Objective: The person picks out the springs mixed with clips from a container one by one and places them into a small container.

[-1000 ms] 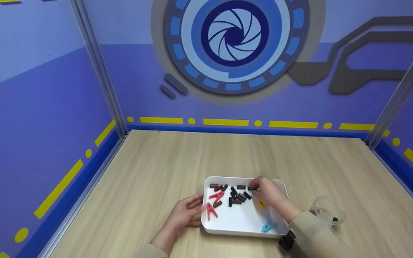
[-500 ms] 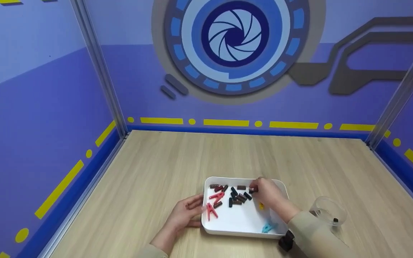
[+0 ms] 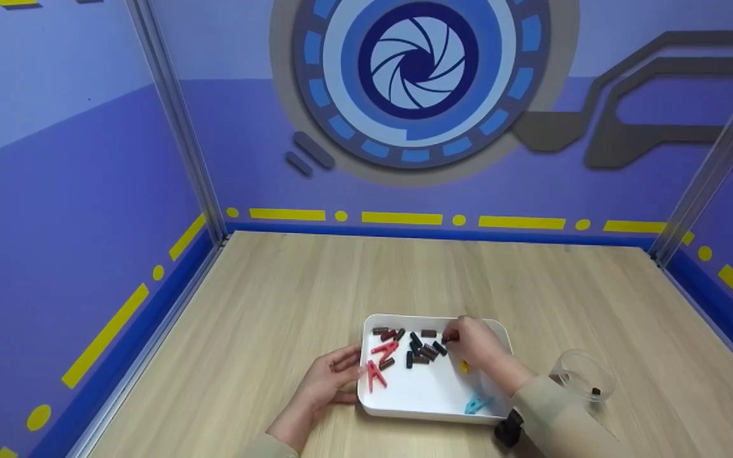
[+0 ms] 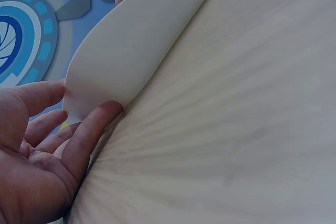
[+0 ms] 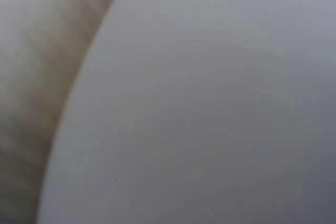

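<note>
In the head view, my right hand (image 3: 476,342) reaches into the white tray (image 3: 417,413), fingertips pinching a small dark cylinder (image 3: 447,340) mostly hidden by the fingers. Several similar black cylinders (image 3: 415,340) and brown cylinders (image 3: 428,333) lie loose just left of it. My left hand (image 3: 327,380) is at the tray's left side. The left wrist view shows its extended fingers (image 4: 86,137) touching the outer wall. Two red clothespins (image 3: 375,375) lie inside near that side. A blue clothespin (image 3: 476,403) sits near the front right, and a yellow piece (image 3: 464,366) shows partly under my right hand.
A clear round container (image 3: 583,375) with a small dark piece inside stands right of the tray, beside my right sleeve (image 3: 560,413). A black object (image 3: 508,430) is at the tray's front right corner. Blue-purple panels (image 3: 233,146) enclose the wooden table (image 3: 290,286).
The right fingertips stay at nearly the same place, but the cylinder between them has turned, showing black, then reddish brown, and now mostly covered. The left hand and tray stay still.
</note>
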Motion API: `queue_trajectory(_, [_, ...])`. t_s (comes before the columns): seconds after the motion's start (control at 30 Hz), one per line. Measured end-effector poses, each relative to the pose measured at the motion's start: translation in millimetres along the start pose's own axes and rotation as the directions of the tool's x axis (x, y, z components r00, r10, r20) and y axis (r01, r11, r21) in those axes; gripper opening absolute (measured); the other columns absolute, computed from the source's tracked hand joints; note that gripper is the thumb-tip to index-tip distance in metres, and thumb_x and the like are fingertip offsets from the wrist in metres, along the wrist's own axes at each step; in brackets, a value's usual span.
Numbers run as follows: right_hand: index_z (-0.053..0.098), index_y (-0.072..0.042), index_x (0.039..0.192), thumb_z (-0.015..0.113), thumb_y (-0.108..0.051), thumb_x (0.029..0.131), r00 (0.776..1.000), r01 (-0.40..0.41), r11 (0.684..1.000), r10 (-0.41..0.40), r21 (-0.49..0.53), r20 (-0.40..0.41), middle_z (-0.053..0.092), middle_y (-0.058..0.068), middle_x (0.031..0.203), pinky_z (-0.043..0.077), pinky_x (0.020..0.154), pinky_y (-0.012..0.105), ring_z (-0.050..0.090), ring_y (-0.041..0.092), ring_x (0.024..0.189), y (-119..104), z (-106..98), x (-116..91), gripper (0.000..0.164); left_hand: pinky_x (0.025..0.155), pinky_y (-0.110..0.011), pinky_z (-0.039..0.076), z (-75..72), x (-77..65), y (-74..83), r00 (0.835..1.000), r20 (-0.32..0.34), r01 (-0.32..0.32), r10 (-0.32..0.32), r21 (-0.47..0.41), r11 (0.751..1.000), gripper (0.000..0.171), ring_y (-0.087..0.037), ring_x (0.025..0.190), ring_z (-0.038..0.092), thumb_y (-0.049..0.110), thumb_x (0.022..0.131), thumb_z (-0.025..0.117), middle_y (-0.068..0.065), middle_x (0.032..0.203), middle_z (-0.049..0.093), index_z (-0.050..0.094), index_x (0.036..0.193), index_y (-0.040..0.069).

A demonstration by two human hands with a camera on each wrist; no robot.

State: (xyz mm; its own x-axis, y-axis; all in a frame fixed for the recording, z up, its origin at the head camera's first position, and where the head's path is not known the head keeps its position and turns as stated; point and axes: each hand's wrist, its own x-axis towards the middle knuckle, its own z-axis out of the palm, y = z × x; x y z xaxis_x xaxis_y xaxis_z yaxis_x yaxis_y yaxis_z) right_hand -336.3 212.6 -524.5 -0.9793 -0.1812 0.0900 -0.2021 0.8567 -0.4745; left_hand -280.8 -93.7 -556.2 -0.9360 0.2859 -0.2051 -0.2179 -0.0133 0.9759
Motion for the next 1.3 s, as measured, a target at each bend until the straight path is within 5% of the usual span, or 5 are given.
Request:
queue_trajectory(0.37, [0.079,-0.008,0.091,0.078,0.001,0.087,0.999,0.021,0.998,-0.019,0.065,-0.033,0.075,0.004,0.09,0.061,0.082,0.04,0.066,0.015,0.083,1.2,-5.5,-1.6,0.009,0.07,-0.042,0.065,-1.2,-1.4,-0.4,1.0,0.007,-0.015,0.015,-0.014,1.0,0.063,-0.023,0.113,0.071,0.015,0.097,0.072,-0.021,0.156,0.05,0.047,0.154,0.007])
queue_trajectory(1.3, [0.078,-0.003,0.099,0.072,0.002,0.09,0.999,0.054,0.954,-0.053,0.293,-0.011,0.075,0.007,0.09,0.051,0.06,0.021,0.062,0.015,0.08,13.6,-22.8,-14.2,0.012,0.071,-0.043,0.066,0.4,-1.7,1.7,1.0,0.003,0.004,-0.004,-0.003,1.0,0.062,-0.024,0.115,0.07,0.015,0.097,0.071,-0.021,0.157,0.048,0.047,0.154,0.007])
